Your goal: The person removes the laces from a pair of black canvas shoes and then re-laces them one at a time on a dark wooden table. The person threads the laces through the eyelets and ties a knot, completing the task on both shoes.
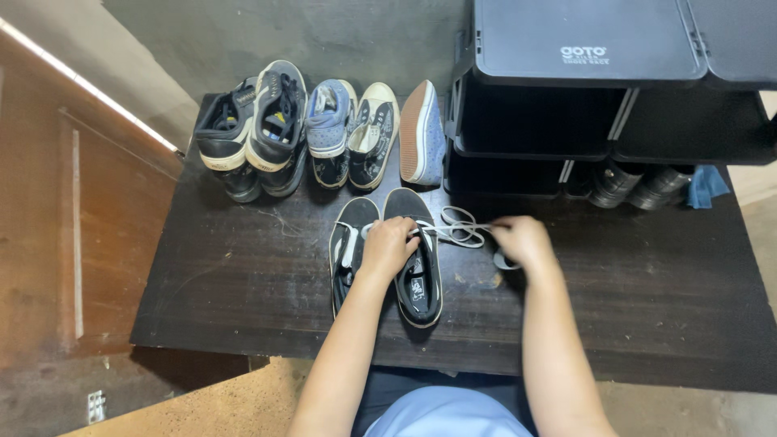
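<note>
Two black low sneakers with white soles lie side by side on a dark wooden board (202, 275): the left sneaker (348, 243) and the right sneaker (417, 287). My left hand (388, 247) rests on the lacing of the right sneaker, fingers closed on it. My right hand (522, 240) is to the right of that shoe and pinches the white shoelace (461, 229), which runs taut from the shoe and loops on the board.
Several other shoes stand in a row at the board's far edge: a black-and-cream pair (251, 133), a blue-and-black pair (352, 133), one blue shoe on its side (422, 133). A black plastic shoe rack (583, 89) stands at right, dark shoes (639, 184) beneath it.
</note>
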